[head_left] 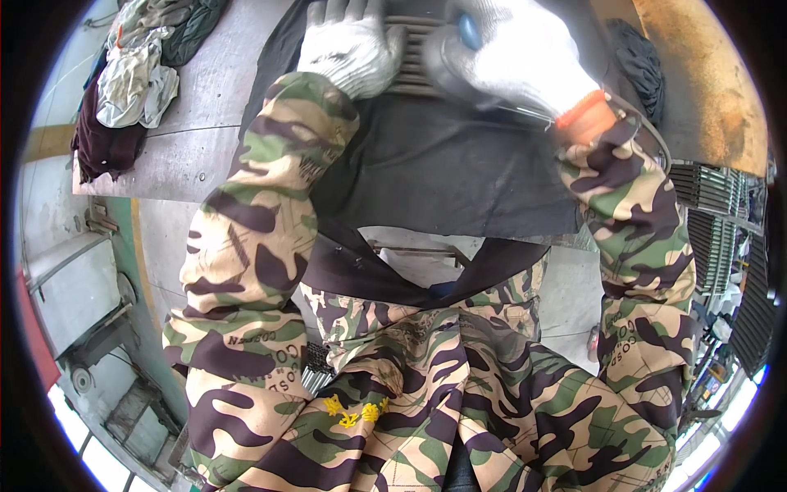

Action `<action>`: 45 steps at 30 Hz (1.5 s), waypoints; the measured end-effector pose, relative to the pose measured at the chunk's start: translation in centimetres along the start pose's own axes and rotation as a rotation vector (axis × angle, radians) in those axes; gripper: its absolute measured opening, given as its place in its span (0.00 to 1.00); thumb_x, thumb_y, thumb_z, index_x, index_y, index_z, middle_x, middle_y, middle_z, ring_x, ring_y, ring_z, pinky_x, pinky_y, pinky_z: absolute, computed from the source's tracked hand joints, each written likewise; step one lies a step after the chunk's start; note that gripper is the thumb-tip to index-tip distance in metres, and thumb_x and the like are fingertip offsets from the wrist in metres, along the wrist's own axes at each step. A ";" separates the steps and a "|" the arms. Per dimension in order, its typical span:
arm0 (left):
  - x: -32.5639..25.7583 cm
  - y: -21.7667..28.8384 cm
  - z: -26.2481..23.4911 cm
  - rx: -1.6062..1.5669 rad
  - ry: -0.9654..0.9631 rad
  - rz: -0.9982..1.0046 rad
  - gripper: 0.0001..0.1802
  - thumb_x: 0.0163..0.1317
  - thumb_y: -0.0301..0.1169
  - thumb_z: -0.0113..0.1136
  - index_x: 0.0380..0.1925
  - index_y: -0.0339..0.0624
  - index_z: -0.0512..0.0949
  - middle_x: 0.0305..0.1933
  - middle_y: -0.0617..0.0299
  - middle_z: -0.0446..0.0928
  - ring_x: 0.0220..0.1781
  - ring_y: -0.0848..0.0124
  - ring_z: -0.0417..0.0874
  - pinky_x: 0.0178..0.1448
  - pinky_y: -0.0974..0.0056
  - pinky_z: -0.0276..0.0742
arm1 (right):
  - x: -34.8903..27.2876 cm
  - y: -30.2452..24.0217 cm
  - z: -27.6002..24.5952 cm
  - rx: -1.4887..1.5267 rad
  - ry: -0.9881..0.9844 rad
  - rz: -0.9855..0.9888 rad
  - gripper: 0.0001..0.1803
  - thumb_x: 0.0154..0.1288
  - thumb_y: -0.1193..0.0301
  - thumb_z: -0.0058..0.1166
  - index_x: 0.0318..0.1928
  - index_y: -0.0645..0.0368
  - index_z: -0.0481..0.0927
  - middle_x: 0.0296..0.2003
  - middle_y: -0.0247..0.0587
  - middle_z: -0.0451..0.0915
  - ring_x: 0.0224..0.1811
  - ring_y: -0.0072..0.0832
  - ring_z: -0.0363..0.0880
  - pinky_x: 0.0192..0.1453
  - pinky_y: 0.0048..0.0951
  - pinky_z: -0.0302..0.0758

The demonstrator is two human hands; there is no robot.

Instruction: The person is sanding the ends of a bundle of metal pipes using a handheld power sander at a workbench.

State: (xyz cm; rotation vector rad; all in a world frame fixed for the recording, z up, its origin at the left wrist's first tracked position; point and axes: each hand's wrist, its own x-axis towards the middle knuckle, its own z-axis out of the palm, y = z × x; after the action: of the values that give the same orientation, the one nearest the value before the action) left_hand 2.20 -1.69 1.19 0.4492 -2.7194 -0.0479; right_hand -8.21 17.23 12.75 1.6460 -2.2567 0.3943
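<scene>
My left hand [351, 51], in a white knitted glove, lies flat at the top of the view with fingers stretched out. Its thumb edge rests beside a row of thin parallel rods [412, 56]. My right hand [525, 53], in a white glove with an orange cuff, is closed around a dark, rounded tool [449, 66] with a blue part [470, 31]. Motion smears the tool, so its exact kind is unclear; it is at the right side of the rods. A black cloth [434, 164] covers the work surface under both hands.
Crumpled clothes and rags [135, 86] are heaped on the metal table [205, 135] at left. A dark cloth [638, 70] lies by a rusty brown panel [697, 74] at right. A thin hose or cable [656, 139] curves past my right wrist. Stacked ribbed metal parts [713, 193] stand at far right.
</scene>
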 end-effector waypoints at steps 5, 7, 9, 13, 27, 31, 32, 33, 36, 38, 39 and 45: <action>-3.1 -0.1 -3.7 -0.014 -0.007 0.120 0.35 0.74 0.45 0.54 0.73 0.32 0.72 0.75 0.40 0.73 0.77 0.44 0.70 0.79 0.41 0.62 | 1.1 1.3 -0.3 -0.009 -0.133 0.129 0.14 0.61 0.60 0.59 0.40 0.55 0.88 0.39 0.57 0.87 0.46 0.54 0.88 0.51 0.51 0.85; -3.9 1.3 -2.3 -0.092 0.059 0.151 0.35 0.75 0.45 0.54 0.73 0.31 0.71 0.76 0.39 0.72 0.77 0.43 0.69 0.79 0.41 0.61 | 0.1 2.7 -0.4 -0.032 -0.153 0.154 0.15 0.61 0.59 0.58 0.40 0.54 0.88 0.39 0.57 0.88 0.46 0.55 0.88 0.52 0.51 0.85; -4.3 1.3 -2.4 -0.085 0.064 0.151 0.34 0.74 0.45 0.54 0.71 0.32 0.73 0.74 0.40 0.73 0.76 0.44 0.71 0.79 0.42 0.62 | -0.3 2.9 -0.7 -0.031 -0.172 0.185 0.14 0.61 0.59 0.59 0.39 0.55 0.88 0.39 0.57 0.88 0.46 0.55 0.88 0.52 0.51 0.85; -2.5 0.5 -1.7 -0.054 0.015 0.113 0.30 0.72 0.45 0.55 0.67 0.37 0.75 0.69 0.46 0.77 0.72 0.47 0.73 0.75 0.44 0.66 | -1.9 3.1 -1.6 -0.049 -0.160 0.166 0.14 0.61 0.59 0.60 0.39 0.54 0.87 0.38 0.55 0.87 0.45 0.54 0.88 0.51 0.50 0.84; 1.6 -2.8 1.2 0.161 -0.061 0.089 0.29 0.76 0.46 0.51 0.67 0.36 0.75 0.71 0.47 0.74 0.70 0.46 0.73 0.71 0.41 0.70 | -7.4 6.7 -1.5 -0.047 -0.115 0.195 0.14 0.65 0.58 0.61 0.46 0.50 0.85 0.44 0.47 0.86 0.51 0.48 0.86 0.56 0.48 0.83; 0.4 -2.1 1.4 0.065 0.092 0.124 0.28 0.74 0.47 0.51 0.64 0.38 0.76 0.66 0.51 0.76 0.68 0.49 0.73 0.71 0.42 0.68 | -7.4 7.0 -3.2 -0.040 -0.029 0.185 0.12 0.64 0.61 0.60 0.40 0.55 0.86 0.37 0.54 0.86 0.45 0.54 0.87 0.51 0.51 0.84; -0.8 -2.0 1.4 0.071 0.146 0.136 0.28 0.74 0.47 0.52 0.64 0.37 0.75 0.67 0.51 0.76 0.67 0.49 0.73 0.70 0.42 0.68 | -7.0 7.0 -3.0 -0.040 -0.060 0.213 0.13 0.64 0.60 0.61 0.40 0.54 0.86 0.38 0.54 0.86 0.46 0.53 0.87 0.52 0.51 0.84; -1.8 -2.1 1.3 0.083 0.141 0.147 0.29 0.73 0.47 0.54 0.64 0.36 0.75 0.66 0.51 0.76 0.67 0.49 0.73 0.69 0.42 0.68 | -6.9 7.0 -2.7 -0.025 -0.055 0.216 0.13 0.64 0.60 0.61 0.40 0.54 0.86 0.38 0.54 0.86 0.46 0.53 0.87 0.52 0.51 0.84; -3.7 -1.4 -0.5 0.073 0.153 0.170 0.29 0.70 0.44 0.57 0.64 0.36 0.75 0.65 0.50 0.76 0.65 0.48 0.73 0.67 0.43 0.68 | -5.9 7.3 -2.9 -0.064 -0.095 0.227 0.14 0.62 0.60 0.60 0.42 0.54 0.88 0.39 0.54 0.87 0.46 0.53 0.87 0.53 0.50 0.84; -4.1 -1.1 -0.7 0.077 0.177 0.189 0.30 0.70 0.45 0.58 0.64 0.35 0.75 0.65 0.49 0.75 0.66 0.47 0.73 0.68 0.42 0.67 | -5.4 7.5 -3.4 -0.062 -0.114 0.238 0.14 0.62 0.60 0.59 0.42 0.53 0.88 0.39 0.54 0.87 0.47 0.53 0.88 0.54 0.50 0.84; -4.3 -1.1 -1.1 0.084 0.196 0.199 0.30 0.70 0.45 0.58 0.64 0.35 0.75 0.65 0.49 0.75 0.66 0.47 0.73 0.68 0.42 0.67 | -5.0 7.4 -3.5 -0.049 -0.134 0.251 0.14 0.62 0.60 0.59 0.42 0.53 0.88 0.40 0.54 0.88 0.47 0.53 0.88 0.54 0.50 0.84; -6.5 -0.7 -3.4 -0.071 0.147 0.238 0.35 0.65 0.44 0.64 0.66 0.30 0.74 0.65 0.42 0.76 0.65 0.42 0.73 0.68 0.40 0.68 | -3.8 8.7 -1.9 -0.161 -0.228 0.322 0.18 0.65 0.58 0.60 0.53 0.47 0.84 0.53 0.41 0.85 0.60 0.43 0.84 0.64 0.44 0.81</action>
State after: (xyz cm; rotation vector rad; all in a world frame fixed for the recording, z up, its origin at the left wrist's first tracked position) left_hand 9.39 -0.20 1.85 0.1019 -2.5968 -0.0454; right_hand -15.22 23.88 12.65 1.3066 -2.6548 0.0954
